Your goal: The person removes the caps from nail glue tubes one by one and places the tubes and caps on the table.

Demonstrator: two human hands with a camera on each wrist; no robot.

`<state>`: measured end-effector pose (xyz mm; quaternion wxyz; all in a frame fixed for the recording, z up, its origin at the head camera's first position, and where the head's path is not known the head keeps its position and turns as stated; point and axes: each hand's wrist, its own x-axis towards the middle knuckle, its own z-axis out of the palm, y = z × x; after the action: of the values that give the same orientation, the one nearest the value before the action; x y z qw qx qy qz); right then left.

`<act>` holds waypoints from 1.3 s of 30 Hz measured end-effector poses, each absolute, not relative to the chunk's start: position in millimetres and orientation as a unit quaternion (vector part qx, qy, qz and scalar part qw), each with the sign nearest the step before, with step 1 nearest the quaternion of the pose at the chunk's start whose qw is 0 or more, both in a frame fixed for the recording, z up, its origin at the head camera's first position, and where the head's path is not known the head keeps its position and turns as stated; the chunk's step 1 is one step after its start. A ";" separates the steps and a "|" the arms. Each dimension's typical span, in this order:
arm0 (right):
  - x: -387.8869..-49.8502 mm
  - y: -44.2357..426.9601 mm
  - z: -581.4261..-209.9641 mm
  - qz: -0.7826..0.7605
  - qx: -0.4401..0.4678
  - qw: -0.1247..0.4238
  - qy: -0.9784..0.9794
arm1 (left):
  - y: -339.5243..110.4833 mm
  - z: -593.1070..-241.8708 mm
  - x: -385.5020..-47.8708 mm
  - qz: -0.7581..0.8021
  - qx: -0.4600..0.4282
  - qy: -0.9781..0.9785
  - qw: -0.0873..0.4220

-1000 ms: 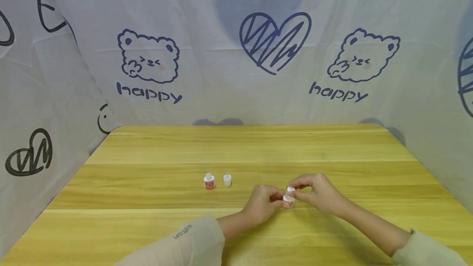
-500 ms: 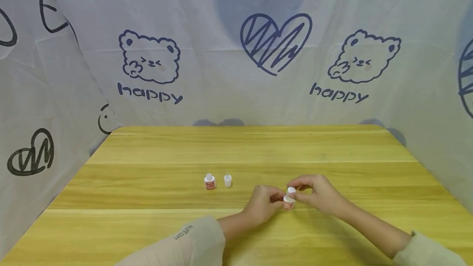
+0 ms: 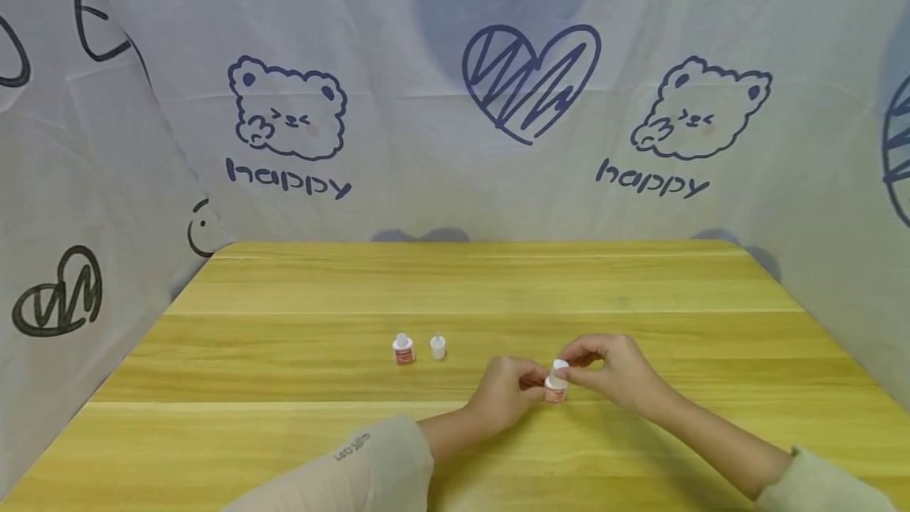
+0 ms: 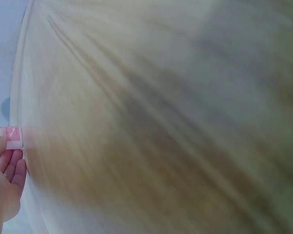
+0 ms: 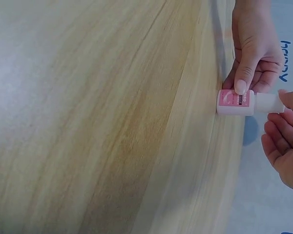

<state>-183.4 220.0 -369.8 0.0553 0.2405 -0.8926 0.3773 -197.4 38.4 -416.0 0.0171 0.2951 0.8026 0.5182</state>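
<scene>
A small white bottle (image 3: 555,395) with a pink label stands upright on the table, right of centre. My left hand (image 3: 501,395) grips its body from the left, thumb across the label in the right wrist view. On its top sits a white cap (image 5: 269,103), pinched between the thumb and fingers of my right hand (image 3: 620,371). Further left stands a second bottle (image 3: 403,352) of the same kind, its pale tip uncovered. Just beside it, a loose white cap (image 3: 438,348) rests with a thin pin or brush pointing up.
The wooden table (image 3: 320,283) carries both bottles and the loose cap. White cloth (image 3: 405,164) printed with bears and hearts hangs behind the table and along its sides.
My right fingers have shifted slightly to the right around the cap. My left hand and both bottles have stayed in place.
</scene>
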 end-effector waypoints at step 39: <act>-184.5 221.4 -362.3 0.356 0.292 0.031 -0.887 | 37.4 -412.5 -196.5 0.504 0.304 0.809 0.007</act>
<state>-184.5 221.4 -362.3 0.0314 0.2920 -0.8870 0.3563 -196.5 37.4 -412.5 0.0073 0.3040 0.8086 0.5036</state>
